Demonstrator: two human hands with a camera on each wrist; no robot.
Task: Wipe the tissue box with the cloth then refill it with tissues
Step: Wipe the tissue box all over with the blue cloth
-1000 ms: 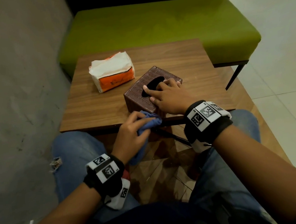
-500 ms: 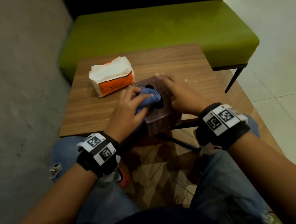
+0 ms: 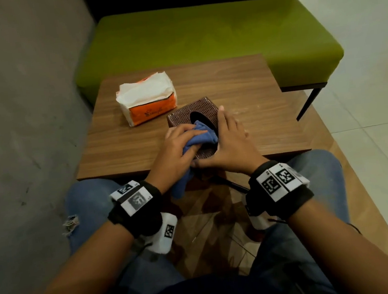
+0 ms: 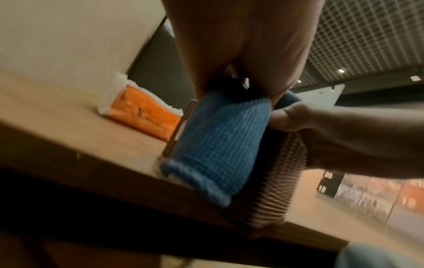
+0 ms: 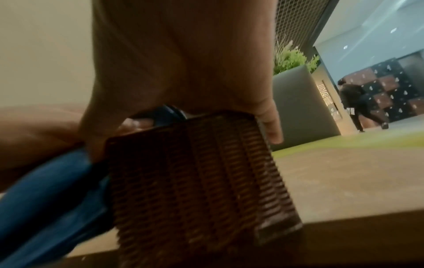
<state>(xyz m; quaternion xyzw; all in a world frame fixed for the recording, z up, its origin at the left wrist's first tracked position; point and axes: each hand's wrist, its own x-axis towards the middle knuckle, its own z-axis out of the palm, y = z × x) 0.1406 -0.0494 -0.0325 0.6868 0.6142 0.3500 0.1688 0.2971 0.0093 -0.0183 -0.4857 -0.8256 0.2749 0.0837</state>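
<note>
The brown woven tissue box point(image 3: 184, 114) sits at the table's near edge, its oval opening up and its near end hanging past the edge. My right hand point(image 3: 228, 143) grips its right side, fingers along the top edge and thumb across the near face. My left hand point(image 3: 176, 146) grips a bunched blue cloth point(image 3: 202, 135) and presses it on the box top beside the opening; a tail of cloth hangs below the hand. The left wrist view shows the cloth point(image 4: 218, 145) draped over the box point(image 4: 275, 181). In the right wrist view the box point(image 5: 201, 172) fills the middle.
An orange and white tissue pack point(image 3: 146, 101), torn open on top, lies on the wooden table point(image 3: 242, 89) left of and behind the box. A green bench point(image 3: 200, 38) stands behind the table, a grey wall on the left. My knees are under the table's near edge.
My left hand has carried the cloth from the box's near side up onto its top. My right hand has shifted from the top to the right side of the box.
</note>
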